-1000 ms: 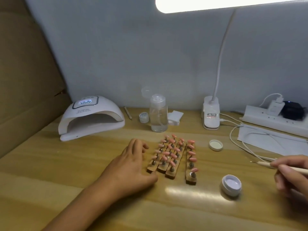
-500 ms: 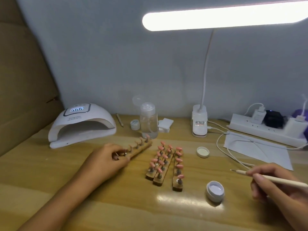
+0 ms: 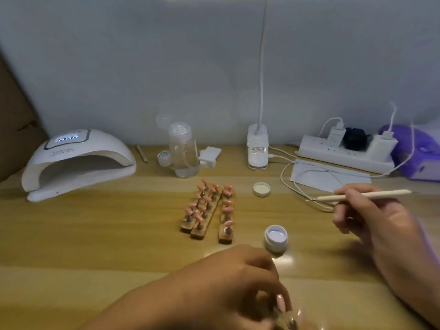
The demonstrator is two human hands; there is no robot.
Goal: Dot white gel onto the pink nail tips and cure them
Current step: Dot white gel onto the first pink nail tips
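Three wooden strips [image 3: 206,214] lie in the middle of the table [image 3: 95,234], each carrying a row of pink nail tips [image 3: 227,203] on small posts. Their long axes run from the near side to the far side and lean a little to the right at the far end. The two left strips touch each other; the third lies just beside them on the right.

The open gel pot [image 3: 276,237], white inside, stands near the front end of the right strip. Its lid [image 3: 262,188] lies further back, inner side up.

The right hand [image 3: 376,217] pinches the dotting tool [image 3: 357,196] above the table. The tool lies almost horizontal, with its thin metal tip pointing left.

The left hand [image 3: 226,289] is at the bottom edge with fingers curled over something blurred. I cannot tell what it is or whether the hand grips it.

The curing lamp [image 3: 78,163] stands far left with its display lit and its opening facing forward.
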